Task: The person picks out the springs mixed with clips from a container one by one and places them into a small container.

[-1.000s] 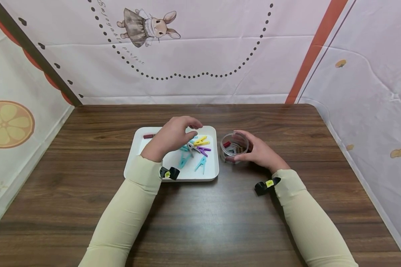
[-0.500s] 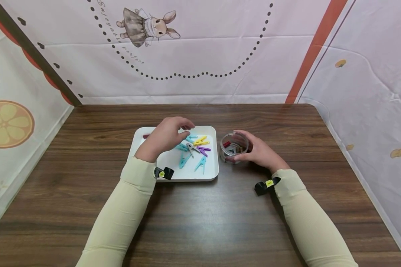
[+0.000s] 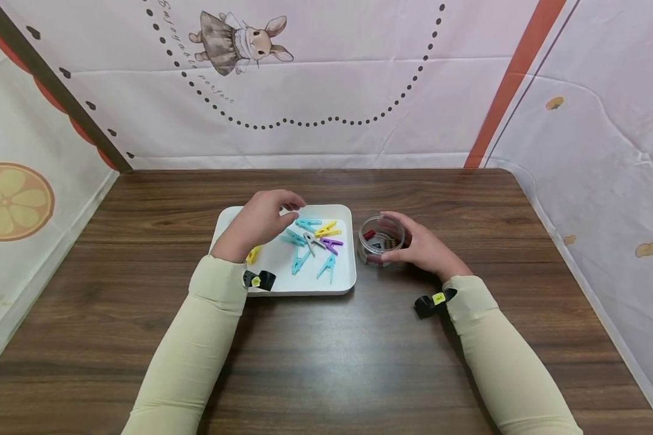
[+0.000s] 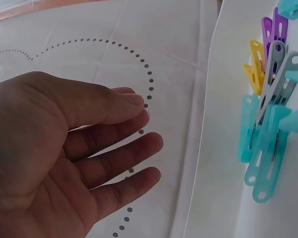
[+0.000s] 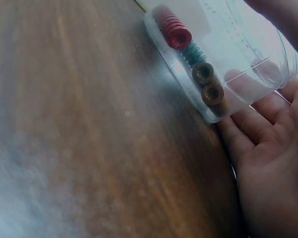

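My left hand (image 3: 261, 220) hovers over the left part of a white tray (image 3: 334, 287). In the left wrist view its fingers are loosely bent, the thumb lies near the index fingertip, and nothing shows between them. Plastic clothespins lie in the tray: several turquoise ones (image 3: 328, 266), yellow ones (image 3: 328, 229), a purple one (image 3: 332, 244) and a grey one (image 3: 312, 243). My right hand (image 3: 427, 248) grips a clear round jar (image 3: 363, 252) upright on the table. Inside the jar lie coil springs, among them a red spring (image 5: 173, 27), a green spring (image 5: 192, 53) and bronze springs (image 5: 213, 92).
The wooden table (image 3: 326, 362) carries the tray at its middle, with the jar just right of it. A printed cloth (image 3: 326, 90) hangs behind the table and along both sides. A small camera (image 3: 260, 280) sits on the left wrist, another camera (image 3: 430, 305) on the right.
My left hand has moved left over the tray, uncovering turquoise clothespins and a yellow one; a dark red spring at the tray's upper left is now hidden. My right hand and the jar stayed put.
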A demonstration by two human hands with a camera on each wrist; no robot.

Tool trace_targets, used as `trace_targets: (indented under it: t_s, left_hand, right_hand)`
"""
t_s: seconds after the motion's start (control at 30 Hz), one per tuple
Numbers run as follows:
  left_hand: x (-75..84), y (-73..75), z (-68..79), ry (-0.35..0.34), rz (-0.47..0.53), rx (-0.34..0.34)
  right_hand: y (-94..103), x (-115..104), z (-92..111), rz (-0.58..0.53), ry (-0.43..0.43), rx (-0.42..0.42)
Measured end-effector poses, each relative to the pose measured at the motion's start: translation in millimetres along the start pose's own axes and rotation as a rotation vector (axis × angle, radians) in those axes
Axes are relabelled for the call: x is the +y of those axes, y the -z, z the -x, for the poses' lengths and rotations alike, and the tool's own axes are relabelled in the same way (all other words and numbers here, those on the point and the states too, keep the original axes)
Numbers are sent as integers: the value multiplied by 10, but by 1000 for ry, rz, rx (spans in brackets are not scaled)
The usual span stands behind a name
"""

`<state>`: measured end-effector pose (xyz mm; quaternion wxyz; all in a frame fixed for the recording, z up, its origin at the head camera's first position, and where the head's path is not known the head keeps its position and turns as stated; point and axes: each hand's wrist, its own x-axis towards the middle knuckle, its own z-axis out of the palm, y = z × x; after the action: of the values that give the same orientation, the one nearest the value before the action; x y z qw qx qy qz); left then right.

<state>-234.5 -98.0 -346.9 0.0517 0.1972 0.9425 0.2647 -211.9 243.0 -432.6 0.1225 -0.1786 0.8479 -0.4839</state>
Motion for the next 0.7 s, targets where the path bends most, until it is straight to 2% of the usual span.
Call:
trace_targets:
  t_s: [0.33, 0.7]
  left_hand:
    - [-106, 63, 12, 47, -4, -8]
    - [-234, 58, 5, 75, -15, -8]
  right_hand:
    - [6, 1, -8, 6, -7, 3]
    - [5, 6, -7, 8, -10, 3]
